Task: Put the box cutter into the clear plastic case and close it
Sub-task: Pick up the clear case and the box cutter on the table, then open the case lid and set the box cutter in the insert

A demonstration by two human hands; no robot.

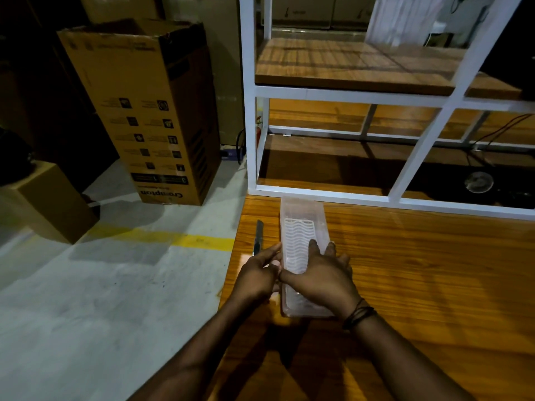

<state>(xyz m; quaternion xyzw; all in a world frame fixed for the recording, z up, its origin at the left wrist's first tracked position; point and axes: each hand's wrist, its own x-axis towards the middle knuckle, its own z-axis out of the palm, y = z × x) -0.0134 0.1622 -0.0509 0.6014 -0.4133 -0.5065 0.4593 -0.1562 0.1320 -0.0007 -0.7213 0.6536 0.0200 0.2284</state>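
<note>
A long clear plastic case lies on the wooden table, its length running away from me, with a white wavy insert visible through the lid. My right hand rests flat on top of the case's near half, fingers spread. At the case's left edge my left hand touches the side with its fingertips. The box cutter, slim and grey, lies on the table just left of the case, parallel to it, and its near end is hidden by my left hand.
A white metal shelf frame with wooden shelves stands at the table's far edge. The table's left edge drops to a concrete floor with a yellow line. A tall cardboard box and a smaller one stand on the floor at left.
</note>
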